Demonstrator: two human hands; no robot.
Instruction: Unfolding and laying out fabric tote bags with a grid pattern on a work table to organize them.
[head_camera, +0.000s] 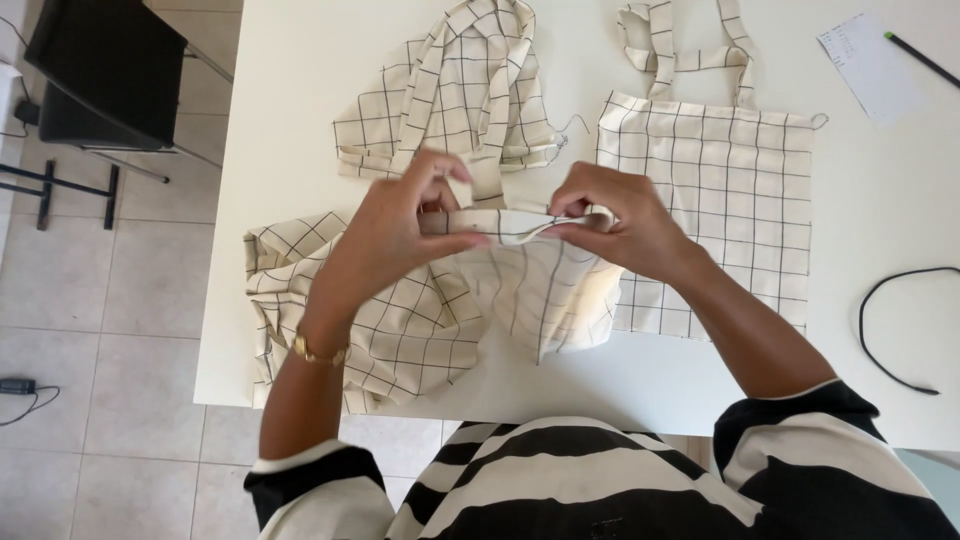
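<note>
A cream cloth piece with thin black grid lines (540, 290) is lifted above the white table (300, 80), its top edge folded into a narrow strip. My left hand (400, 225) pinches the left end of that strip between thumb and fingers. My right hand (615, 220) pinches the right end. The cloth hangs down from both hands toward my chest. A crumpled piece of the same fabric (350, 320) lies under my left wrist, which wears a gold watch (315, 350).
A flat tote bag of the same checked cloth with straps (740, 170) lies right of my hands. A bunched checked piece (470, 90) lies behind. A paper sheet (872, 65), a pencil (920, 58) and a black cable (885, 330) sit at right. A black chair (100, 70) stands left.
</note>
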